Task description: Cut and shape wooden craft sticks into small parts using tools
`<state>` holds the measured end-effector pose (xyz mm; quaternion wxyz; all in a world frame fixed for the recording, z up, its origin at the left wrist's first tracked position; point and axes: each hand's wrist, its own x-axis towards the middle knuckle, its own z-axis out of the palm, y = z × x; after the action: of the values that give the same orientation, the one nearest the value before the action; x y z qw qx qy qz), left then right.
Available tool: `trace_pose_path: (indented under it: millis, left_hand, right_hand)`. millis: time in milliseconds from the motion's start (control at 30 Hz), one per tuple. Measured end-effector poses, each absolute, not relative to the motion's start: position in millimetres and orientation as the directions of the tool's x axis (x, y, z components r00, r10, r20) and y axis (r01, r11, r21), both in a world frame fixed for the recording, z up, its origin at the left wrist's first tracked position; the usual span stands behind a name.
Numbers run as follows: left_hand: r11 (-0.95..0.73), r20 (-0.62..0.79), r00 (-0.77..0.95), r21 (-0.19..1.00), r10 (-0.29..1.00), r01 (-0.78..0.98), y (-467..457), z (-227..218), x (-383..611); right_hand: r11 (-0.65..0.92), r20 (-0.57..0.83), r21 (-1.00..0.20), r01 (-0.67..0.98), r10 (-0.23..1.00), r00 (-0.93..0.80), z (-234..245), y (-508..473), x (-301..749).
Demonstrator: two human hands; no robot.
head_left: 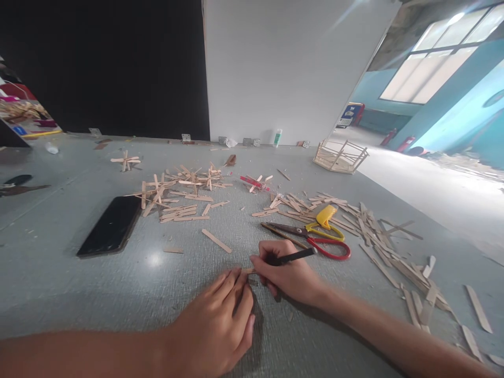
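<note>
My left hand (pixel 220 320) lies flat on the grey table (pixel 59 273), its fingertips pressing down on a small wooden stick (pixel 249 271). My right hand (pixel 289 275) is closed around a black pen (pixel 297 256), with the tip at that same stick, just right of my left fingertips. Most of the stick is hidden under the two hands.
Scissors with a red and a yellow handle (pixel 315 236) lie just beyond my right hand. A black phone (pixel 110 226) rests at the left. Several loose wooden sticks (pixel 181 202) are scattered across the middle and right. A stick frame (pixel 340 156) stands at the back right.
</note>
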<state>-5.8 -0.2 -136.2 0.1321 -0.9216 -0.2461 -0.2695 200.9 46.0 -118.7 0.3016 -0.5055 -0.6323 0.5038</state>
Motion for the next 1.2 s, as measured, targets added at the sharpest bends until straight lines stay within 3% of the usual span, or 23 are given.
trace_pose_path:
  millis: [1200]
  left_hand:
    - [-0.836,0.575,0.722,-0.114,0.385,0.536,0,-139,-4]
  right_hand:
    - [-0.016,-0.141,-0.923,0.384,0.944,-0.297,-109,46,198]
